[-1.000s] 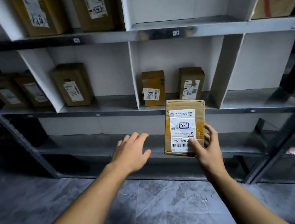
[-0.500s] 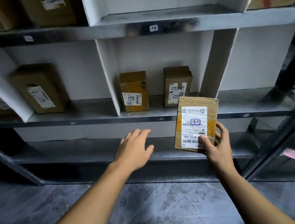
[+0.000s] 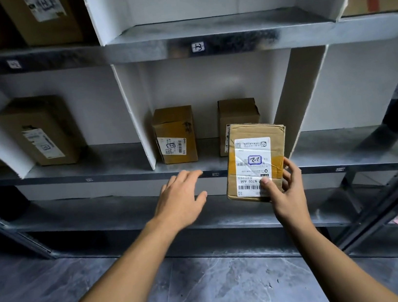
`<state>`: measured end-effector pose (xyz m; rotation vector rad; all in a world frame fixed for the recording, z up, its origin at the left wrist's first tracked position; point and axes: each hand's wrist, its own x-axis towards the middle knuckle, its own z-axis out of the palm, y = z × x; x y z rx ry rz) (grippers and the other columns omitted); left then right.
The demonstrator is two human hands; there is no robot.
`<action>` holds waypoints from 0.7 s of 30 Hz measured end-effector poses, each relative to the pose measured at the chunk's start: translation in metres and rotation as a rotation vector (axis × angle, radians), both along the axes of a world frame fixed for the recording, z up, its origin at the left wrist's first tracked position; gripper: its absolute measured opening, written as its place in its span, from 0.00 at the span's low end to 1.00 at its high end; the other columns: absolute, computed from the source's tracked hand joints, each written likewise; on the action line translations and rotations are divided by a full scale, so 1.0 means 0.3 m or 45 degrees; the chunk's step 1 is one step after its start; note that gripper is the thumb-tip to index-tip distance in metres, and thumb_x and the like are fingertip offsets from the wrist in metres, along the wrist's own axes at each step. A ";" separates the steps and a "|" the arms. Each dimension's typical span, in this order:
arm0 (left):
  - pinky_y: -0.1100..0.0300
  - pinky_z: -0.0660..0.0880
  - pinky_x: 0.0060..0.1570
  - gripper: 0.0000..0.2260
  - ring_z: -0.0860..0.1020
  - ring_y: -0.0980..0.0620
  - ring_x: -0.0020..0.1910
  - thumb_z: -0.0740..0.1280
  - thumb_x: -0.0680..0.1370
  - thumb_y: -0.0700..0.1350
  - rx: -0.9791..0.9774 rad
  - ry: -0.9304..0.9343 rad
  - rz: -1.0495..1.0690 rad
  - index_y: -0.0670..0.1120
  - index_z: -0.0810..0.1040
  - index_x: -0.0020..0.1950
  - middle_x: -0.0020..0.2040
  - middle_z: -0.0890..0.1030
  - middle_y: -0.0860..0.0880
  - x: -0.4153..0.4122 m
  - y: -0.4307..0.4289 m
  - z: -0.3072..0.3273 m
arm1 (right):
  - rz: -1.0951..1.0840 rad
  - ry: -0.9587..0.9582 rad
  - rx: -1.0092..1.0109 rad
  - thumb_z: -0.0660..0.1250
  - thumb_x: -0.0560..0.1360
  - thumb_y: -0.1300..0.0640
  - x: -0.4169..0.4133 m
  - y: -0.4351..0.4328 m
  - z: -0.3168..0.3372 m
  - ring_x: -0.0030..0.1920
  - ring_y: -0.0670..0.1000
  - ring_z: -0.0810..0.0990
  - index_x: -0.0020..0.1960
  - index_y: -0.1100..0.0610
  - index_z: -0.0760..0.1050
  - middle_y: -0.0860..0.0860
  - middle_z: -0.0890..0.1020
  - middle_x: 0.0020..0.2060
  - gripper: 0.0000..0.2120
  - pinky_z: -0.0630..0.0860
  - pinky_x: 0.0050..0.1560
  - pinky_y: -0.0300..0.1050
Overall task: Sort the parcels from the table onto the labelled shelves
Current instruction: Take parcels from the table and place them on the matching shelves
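Observation:
My right hand [image 3: 284,191] grips a flat brown parcel [image 3: 255,160] by its lower right corner, its white label facing me upside down. It hangs just in front of the middle shelf [image 3: 122,161], before the centre compartment. Inside that compartment stand two small brown parcels: one [image 3: 175,135] on the left, another [image 3: 237,113] behind the held parcel, partly hidden. My left hand [image 3: 181,199] hovers empty, fingers spread, just below the shelf's front edge.
White dividers [image 3: 134,119] split the metal shelves into compartments. A larger parcel [image 3: 42,132] stands in the left compartment. More parcels [image 3: 43,16] sit on the upper shelf, whose edge carries a small label [image 3: 198,47]. A dark metal brace [image 3: 389,203] slants at right. Grey floor lies below.
The view has shifted right and closer to the shelves. My right hand has carried the parcel up and toward the centre compartment. My left hand stays open beside it.

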<state>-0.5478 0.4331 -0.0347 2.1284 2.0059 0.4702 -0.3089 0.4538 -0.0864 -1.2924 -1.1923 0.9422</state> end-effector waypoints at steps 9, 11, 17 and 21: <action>0.51 0.64 0.68 0.24 0.66 0.52 0.69 0.61 0.80 0.54 0.170 0.026 -0.009 0.54 0.61 0.74 0.71 0.67 0.54 -0.159 0.062 0.106 | 0.095 0.028 0.267 0.71 0.77 0.57 -0.177 0.029 0.191 0.66 0.43 0.74 0.72 0.44 0.61 0.46 0.76 0.66 0.29 0.74 0.66 0.47; 0.51 0.65 0.68 0.24 0.67 0.52 0.67 0.62 0.79 0.54 0.189 0.032 0.015 0.54 0.61 0.74 0.70 0.68 0.54 -0.223 0.053 0.124 | 0.128 0.026 0.295 0.71 0.77 0.57 -0.251 0.023 0.212 0.67 0.44 0.73 0.71 0.41 0.61 0.47 0.75 0.67 0.29 0.72 0.69 0.49; 0.51 0.65 0.66 0.23 0.67 0.50 0.67 0.62 0.79 0.54 0.150 0.070 0.156 0.54 0.63 0.74 0.70 0.69 0.53 -0.542 -0.075 0.110 | 0.212 0.082 0.299 0.71 0.76 0.54 -0.583 -0.025 0.187 0.65 0.43 0.75 0.68 0.37 0.62 0.47 0.76 0.66 0.28 0.74 0.68 0.50; 0.50 0.65 0.66 0.23 0.67 0.49 0.67 0.62 0.79 0.54 0.130 0.087 0.264 0.53 0.63 0.74 0.70 0.69 0.52 -0.789 -0.162 0.109 | 0.328 0.101 0.258 0.71 0.77 0.55 -0.831 -0.059 0.143 0.66 0.43 0.74 0.71 0.39 0.62 0.45 0.76 0.66 0.29 0.73 0.68 0.57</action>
